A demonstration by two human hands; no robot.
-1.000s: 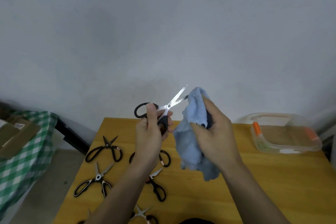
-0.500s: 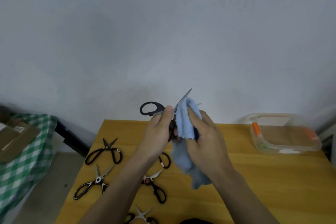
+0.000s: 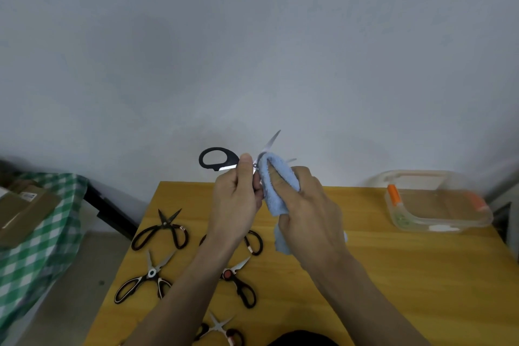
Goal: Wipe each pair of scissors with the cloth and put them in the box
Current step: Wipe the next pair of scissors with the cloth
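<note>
Gripping tight, the left hand has its fingers curled round the scissors just left of the frame's centre, thumb up near the pivot, one black handle loop sticking out to the left against the grey wall. The blades stand apart: one bright blade points up and right, and the tip of the other peeks out past the cloth. The right hand is right beside it, fingers wrapped round the blue cloth and pinching it onto the scissors at the base of the blades. A loose tail of cloth hangs below that hand toward the table. Both hands are raised above the far edge of the yellow wooden table, nearly touching each other.

Over at the right of the frame sits the clear plastic box with orange clips, on the table's far right part, well apart from the hands; what is in it, I cannot tell.

Down in the lower left of the table, more scissors lie waiting: a black pair with its blades open, a black-and-white pair below it, a pair with a red pivot under the left forearm, another dark pair partly hidden behind the wrist, and one more at the bottom edge.

At far left, a green checked cloth carries a brown cardboard packet.
</note>
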